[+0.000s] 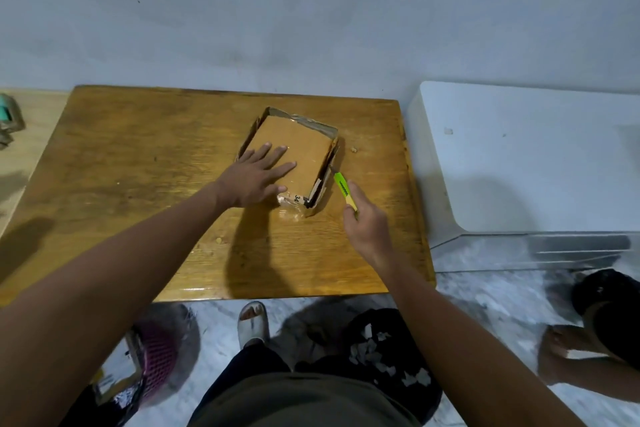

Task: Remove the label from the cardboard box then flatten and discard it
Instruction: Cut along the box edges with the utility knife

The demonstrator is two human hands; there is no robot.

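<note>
A small brown cardboard box (pixel 304 149) lies on the wooden table (pixel 138 191), its side flaps loose and shiny tape on its edges. My left hand (pixel 256 173) rests flat on the box's top, fingers spread, pressing down. My right hand (pixel 367 225) grips a green and yellow utility knife (pixel 344 189); its tip touches the box's right side seam. A printed "34" shows at the box's near corner. No full label is visible.
A white appliance (pixel 526 156) stands right of the table. On the floor below are a black bag with paper scraps (pixel 381 350), a pink basket (pixel 159 354), and another person's foot (pixel 561 350) at the right. Small crumbs lie on the tabletop.
</note>
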